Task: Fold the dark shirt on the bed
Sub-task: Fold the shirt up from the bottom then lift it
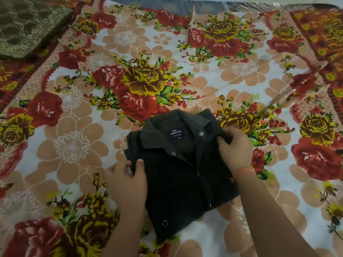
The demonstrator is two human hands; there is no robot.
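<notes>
The dark shirt (178, 182) lies folded into a compact rectangle on the flowered bed sheet (130, 52), collar away from me, with its brand label and snap buttons showing. My left hand (128, 180) pinches the shirt's left edge, thumb on top and fingers tucked beneath. At the upper right shoulder, next to the collar, my right hand (235, 149) grips the cloth. A thin orange band circles my right wrist.
A folded brown patterned cloth (27, 26) rests at the far left corner of the bed. The sheet has a raised crease (192, 17) at the far middle and wrinkles toward the right side.
</notes>
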